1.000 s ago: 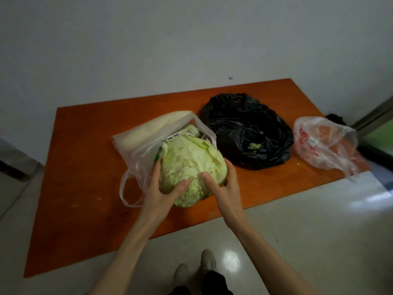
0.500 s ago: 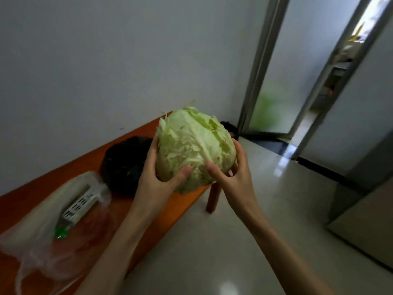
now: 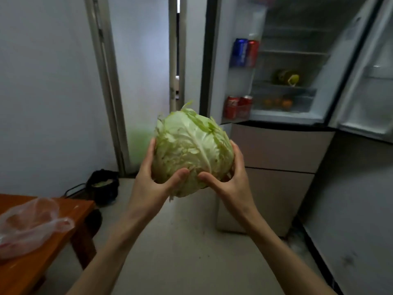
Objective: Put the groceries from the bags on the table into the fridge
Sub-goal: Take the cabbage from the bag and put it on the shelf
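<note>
We hold one cabbage (image 3: pixel 192 154) in the air between our left hand (image 3: pixel 152 182) and right hand (image 3: pixel 230 180), fingers (image 3: pixel 238 154) spread wide round its sides, thumbs pressing its near face. It is pale green, with a white rib and ragged outer leaves. Low at our left lies one clear bag (image 3: pixel 27 226) on the worktop (image 3: pixel 70 211). Beyond stands one fridge (image 3: pixel 282 81), doors open, with four cans (image 3: pixel 244 52) in the door racks.

— What did we see of the room?
— Plain pale walls (image 3: pixel 46 86) and a grey door frame (image 3: pixel 106 86) with a narrow bright gap beside it.
— And below?
— A glossy light floor (image 3: pixel 191 252), dim overall. We noted an orange wooden table (image 3: pixel 32 271) at the lower left corner.
</note>
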`<state>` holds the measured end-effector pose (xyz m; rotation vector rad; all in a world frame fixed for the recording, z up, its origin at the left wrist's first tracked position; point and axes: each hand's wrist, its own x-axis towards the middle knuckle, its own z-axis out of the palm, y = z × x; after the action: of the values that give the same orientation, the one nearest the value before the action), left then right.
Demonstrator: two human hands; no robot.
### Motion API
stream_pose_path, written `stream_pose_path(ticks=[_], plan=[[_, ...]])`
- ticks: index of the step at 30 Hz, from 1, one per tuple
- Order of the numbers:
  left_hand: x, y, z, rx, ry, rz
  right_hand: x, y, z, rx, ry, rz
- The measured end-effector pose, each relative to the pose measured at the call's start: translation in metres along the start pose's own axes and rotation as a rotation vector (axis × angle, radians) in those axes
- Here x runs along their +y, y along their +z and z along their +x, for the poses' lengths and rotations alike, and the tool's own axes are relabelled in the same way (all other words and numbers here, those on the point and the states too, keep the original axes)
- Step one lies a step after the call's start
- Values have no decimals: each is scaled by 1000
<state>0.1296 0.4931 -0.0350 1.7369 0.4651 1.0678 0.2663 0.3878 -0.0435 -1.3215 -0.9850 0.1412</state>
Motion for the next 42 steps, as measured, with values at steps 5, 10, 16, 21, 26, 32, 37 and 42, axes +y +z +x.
stream_pose_path(ticks=[5, 10, 16, 21, 26, 32, 37, 42], plan=[[6, 105, 62, -147, 76, -82, 19, -96, 49, 173, -33, -90], [-3, 197, 126, -257, 136, -137, 47, -172, 103, 288, -59, -144], [-23, 300, 219, -298, 213, -197, 91, -249, 195, 333, -119, -204], [-25, 387, 308, -308, 245, -216, 115, -316, 286, 373, -153, -260], [-25, 468, 377, -312, 265, -218, 143, -382, 361, 403, -178, -212], [-19, 560, 463, -246, 325, -189, 177, -455, 457, 420, -225, -133], [6, 621, 529, -169, 403, -71, 189, -508, 539, 410, -257, -64], [34, 657, 588, -128, 454, 79, 201, -535, 613, 389, -243, 107]])
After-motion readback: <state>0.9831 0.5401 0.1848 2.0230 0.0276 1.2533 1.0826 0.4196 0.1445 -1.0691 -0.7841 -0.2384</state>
